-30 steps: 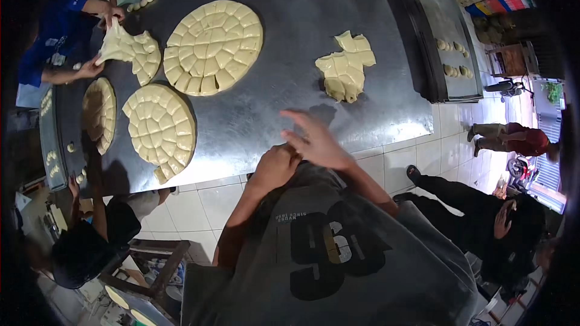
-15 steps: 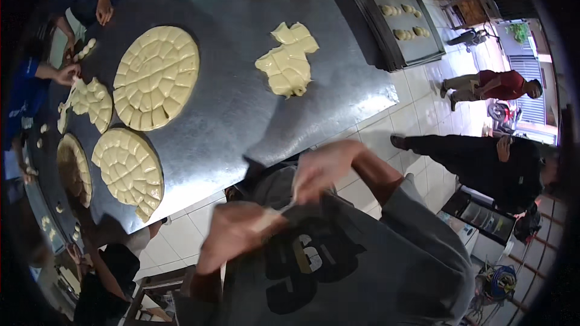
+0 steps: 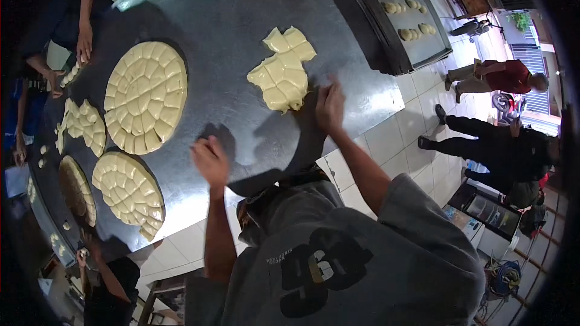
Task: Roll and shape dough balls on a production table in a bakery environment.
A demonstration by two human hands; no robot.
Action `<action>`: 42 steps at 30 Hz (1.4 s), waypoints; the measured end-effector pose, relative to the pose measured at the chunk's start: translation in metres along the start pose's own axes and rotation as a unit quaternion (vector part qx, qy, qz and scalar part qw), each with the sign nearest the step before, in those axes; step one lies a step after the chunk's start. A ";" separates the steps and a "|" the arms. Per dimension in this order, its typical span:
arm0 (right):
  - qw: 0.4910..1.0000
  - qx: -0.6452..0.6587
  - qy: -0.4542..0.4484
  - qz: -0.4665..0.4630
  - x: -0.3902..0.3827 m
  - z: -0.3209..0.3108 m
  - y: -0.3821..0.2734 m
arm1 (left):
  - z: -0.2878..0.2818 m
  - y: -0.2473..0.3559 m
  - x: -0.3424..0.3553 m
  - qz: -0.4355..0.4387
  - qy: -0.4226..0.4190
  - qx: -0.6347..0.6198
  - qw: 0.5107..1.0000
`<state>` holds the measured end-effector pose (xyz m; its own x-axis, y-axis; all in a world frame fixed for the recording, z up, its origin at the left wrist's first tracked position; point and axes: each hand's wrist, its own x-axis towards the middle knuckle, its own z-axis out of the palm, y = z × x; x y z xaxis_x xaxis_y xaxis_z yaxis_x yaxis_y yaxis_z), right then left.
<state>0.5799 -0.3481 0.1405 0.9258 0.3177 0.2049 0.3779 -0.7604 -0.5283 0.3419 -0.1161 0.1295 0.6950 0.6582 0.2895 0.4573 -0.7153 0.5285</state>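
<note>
My left hand (image 3: 210,162) is over the near part of the steel table (image 3: 223,84), its fingers curled in and somewhat smeared. To its right, my right hand (image 3: 330,107) is bent closed beside a ragged slab of pale dough (image 3: 283,75), a little apart from it. What either hand holds, if anything, is hidden. Left of my hands lie a large round of dough scored into pieces (image 3: 147,96) and a second scored round (image 3: 128,190) nearer the edge. A torn dough piece (image 3: 84,124) and a partly used round (image 3: 77,190) lie further left.
Co-workers' hands (image 3: 84,42) handle small dough balls (image 3: 71,74) at the far left; another person (image 3: 109,278) works at lower left. Stacked trays with shaped dough (image 3: 405,24) stand at the right. Two people (image 3: 504,78) (image 3: 501,145) stand on the tiled floor (image 3: 399,133).
My hands were together at my chest, blurred, with something pale between them. They have moved apart and forward over the table. The co-workers' hands at left have shifted.
</note>
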 end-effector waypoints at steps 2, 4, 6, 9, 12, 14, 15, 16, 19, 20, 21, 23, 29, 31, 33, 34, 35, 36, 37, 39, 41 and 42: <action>0.979 -0.077 0.010 -0.187 -0.057 -0.014 -0.009 | -0.014 0.018 -0.043 0.053 -0.031 0.005 0.998; 0.980 -0.124 -0.100 -0.123 -0.040 -0.057 0.003 | -0.031 -0.010 -0.029 0.040 -0.025 0.038 0.998; 0.966 -0.209 -0.031 -0.147 -0.003 -0.060 0.052 | -0.046 -0.049 0.003 0.025 -0.008 0.096 0.995; 0.984 -0.095 0.084 -0.126 0.017 -0.008 0.024 | -0.019 -0.033 0.005 -0.044 0.007 0.071 0.996; 0.979 -0.013 -0.034 -0.199 -0.041 -0.006 0.009 | 0.001 -0.019 -0.039 0.126 -0.013 0.105 0.986; 0.974 -0.110 -0.120 -0.159 -0.017 -0.033 0.047 | -0.006 -0.038 -0.019 0.103 0.009 0.107 0.989; 0.950 -0.208 -0.209 -0.104 -0.009 -0.046 0.066 | -0.013 -0.051 -0.008 0.081 0.019 0.106 0.991; 0.954 -0.239 -0.019 -0.179 0.019 -0.035 0.086 | -0.021 -0.060 -0.001 0.059 0.027 0.105 0.992; 0.982 -0.110 0.105 -0.116 0.039 0.002 0.047 | -0.004 -0.024 0.014 -0.056 0.023 0.069 0.996; 0.998 0.033 0.041 0.028 0.034 0.009 0.024 | 0.004 -0.008 0.017 -0.136 0.010 0.023 0.990; 0.999 0.020 0.003 -0.049 0.002 0.003 0.030 | 0.009 -0.005 -0.003 -0.032 0.032 0.032 0.998; 0.991 0.007 -0.034 -0.126 -0.020 -0.022 0.056 | 0.008 -0.022 -0.045 0.073 0.054 0.043 0.995; 0.991 -0.062 0.117 -0.033 0.061 0.000 0.075 | 0.010 -0.027 0.026 -0.047 0.074 0.105 0.991; 0.999 -0.007 0.039 -0.016 0.035 0.010 0.052 | 0.023 0.009 0.014 -0.084 0.063 0.022 0.994; 0.994 0.007 0.026 -0.104 -0.014 -0.002 0.053 | 0.024 0.017 -0.028 -0.070 0.004 -0.042 0.997; 0.994 -0.014 0.030 -0.101 -0.026 -0.014 0.055 | 0.022 0.017 -0.049 -0.069 0.008 -0.035 0.997; 0.994 -0.038 0.036 -0.096 -0.033 -0.031 0.058 | 0.016 0.023 -0.062 -0.065 0.009 -0.030 0.997; 1.000 -0.008 0.020 -0.022 -0.039 -0.038 0.070 | 0.008 0.023 -0.073 -0.125 -0.002 -0.084 0.989; 0.998 0.022 0.003 0.053 -0.040 -0.040 0.081 | 0.006 0.023 -0.077 -0.184 -0.015 -0.136 0.973; 0.990 0.133 -0.017 0.050 -0.033 -0.049 0.033 | -0.004 0.041 -0.064 -0.136 -0.020 -0.184 0.973; 0.966 0.243 -0.074 -0.038 -0.027 -0.037 -0.016 | -0.006 0.063 -0.041 -0.068 -0.046 -0.271 0.959; 0.956 0.241 -0.113 -0.121 -0.028 -0.025 -0.032 | -0.004 0.072 -0.032 -0.051 -0.069 -0.309 0.947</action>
<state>0.5425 -0.3465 0.1725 0.7655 0.6066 0.2145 0.4801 -0.3166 -0.8181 0.3502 -0.1877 0.1612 0.7496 0.6494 0.1279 0.1436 -0.3482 0.9263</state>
